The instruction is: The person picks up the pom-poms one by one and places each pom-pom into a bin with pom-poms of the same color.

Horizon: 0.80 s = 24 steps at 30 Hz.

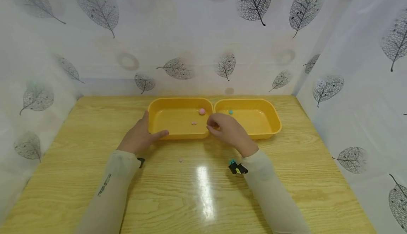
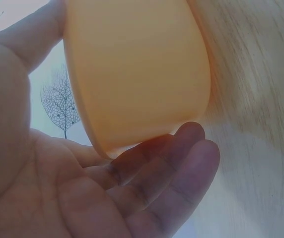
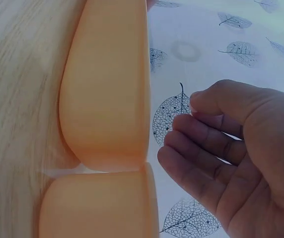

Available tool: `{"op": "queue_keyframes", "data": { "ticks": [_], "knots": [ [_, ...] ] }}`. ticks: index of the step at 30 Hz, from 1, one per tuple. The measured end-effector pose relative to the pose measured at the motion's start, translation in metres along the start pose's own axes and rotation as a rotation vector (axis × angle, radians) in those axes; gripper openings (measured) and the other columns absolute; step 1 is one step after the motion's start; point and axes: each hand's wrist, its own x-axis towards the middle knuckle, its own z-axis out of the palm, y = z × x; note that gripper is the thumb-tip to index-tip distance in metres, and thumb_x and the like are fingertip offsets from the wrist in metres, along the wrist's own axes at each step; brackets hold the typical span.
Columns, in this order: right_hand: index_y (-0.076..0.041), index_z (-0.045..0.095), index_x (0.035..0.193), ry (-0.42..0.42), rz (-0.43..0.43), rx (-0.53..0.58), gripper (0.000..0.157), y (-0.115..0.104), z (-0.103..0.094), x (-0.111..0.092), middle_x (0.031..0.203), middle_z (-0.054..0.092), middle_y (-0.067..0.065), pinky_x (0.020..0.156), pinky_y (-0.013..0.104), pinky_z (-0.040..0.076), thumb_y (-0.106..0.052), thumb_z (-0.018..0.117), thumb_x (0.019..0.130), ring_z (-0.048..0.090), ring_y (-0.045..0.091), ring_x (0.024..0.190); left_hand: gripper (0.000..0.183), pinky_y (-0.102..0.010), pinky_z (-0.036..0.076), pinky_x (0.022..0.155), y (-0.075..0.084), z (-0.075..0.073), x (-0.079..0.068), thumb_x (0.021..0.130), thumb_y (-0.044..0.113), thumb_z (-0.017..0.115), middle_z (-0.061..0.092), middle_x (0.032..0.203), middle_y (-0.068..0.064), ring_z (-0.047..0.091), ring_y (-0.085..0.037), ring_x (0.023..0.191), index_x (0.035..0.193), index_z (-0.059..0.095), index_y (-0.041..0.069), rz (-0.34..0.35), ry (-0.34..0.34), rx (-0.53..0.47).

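Observation:
My left hand [image 1: 136, 135] grips the front-left corner of the left yellow tray [image 1: 178, 135]. Its thumb lies along the front rim, and its fingers bend against the tray's end wall [image 2: 137, 74] in the left wrist view. Bent fingers and thumb bring my right hand [image 1: 230, 129] almost to a pinch above the spot where the trays meet. Whether something tiny sits between those tips cannot be seen. Inside the left tray lie a pink ball [image 1: 201, 111] and two small pink beads [image 1: 194, 123]. A teal bead [image 1: 230, 112] lies in the right yellow tray [image 1: 270, 134].
A single small pink bead [image 1: 180, 160] lies on the wooden table [image 1: 171, 198] in front of the left tray. Leaf-printed white curtains [image 1: 190, 39] close off the back and both sides. The two trays stand end to end near the back edge.

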Motion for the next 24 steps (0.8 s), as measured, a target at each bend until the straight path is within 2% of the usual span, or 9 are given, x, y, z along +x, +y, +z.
{"op": "queue_keyframes", "data": {
  "ticks": [6, 13, 19, 24],
  "knots": [
    [-0.01, 0.071, 0.099, -0.009, 0.008, 0.012, 0.004, 0.0017, 0.005, 0.0012, 0.093, 0.07, -0.001, 0.079, 0.033, 0.055, -0.013, 0.069, 0.099, 0.062, 0.014, 0.084, 0.129, -0.062, 0.032, 0.116, -0.0002, 0.0006, 0.0008, 0.087, 0.076, 0.064, 0.02, 0.166, -0.03, 0.041, -0.044, 0.141, 0.164, -0.011, 0.006, -0.005, 0.002, -0.003],
    [-0.009, 0.072, 0.1, 0.009, 0.009, 0.001, 0.005, 0.0036, 0.0064, 0.001, 0.092, 0.071, -0.001, 0.077, 0.032, 0.056, -0.012, 0.068, 0.099, 0.065, 0.013, 0.083, 0.129, -0.063, 0.027, 0.118, -0.0006, 0.0007, 0.0004, 0.088, 0.076, 0.063, 0.013, 0.168, -0.029, 0.03, -0.048, 0.148, 0.163, -0.014, 0.006, -0.012, -0.009, 0.003],
    [-0.009, 0.072, 0.1, 0.003, 0.002, -0.002, 0.004, 0.004, 0.0053, 0.0001, 0.093, 0.072, 0.0, 0.078, 0.032, 0.057, -0.012, 0.069, 0.099, 0.066, 0.013, 0.084, 0.128, -0.063, 0.029, 0.117, 0.0, 0.0012, 0.0005, 0.088, 0.074, 0.064, 0.016, 0.168, -0.029, 0.034, -0.047, 0.146, 0.163, -0.012, 0.006, -0.008, -0.005, 0.004],
    [-0.009, 0.072, 0.1, 0.006, -0.002, 0.003, 0.004, 0.0024, 0.004, 0.0001, 0.093, 0.072, 0.0, 0.078, 0.032, 0.057, -0.011, 0.069, 0.099, 0.066, 0.013, 0.084, 0.129, -0.064, 0.027, 0.118, 0.0015, 0.0003, -0.0005, 0.088, 0.076, 0.063, 0.012, 0.168, -0.029, 0.029, -0.049, 0.149, 0.162, -0.015, 0.005, -0.017, -0.015, 0.013]
  ]
}}
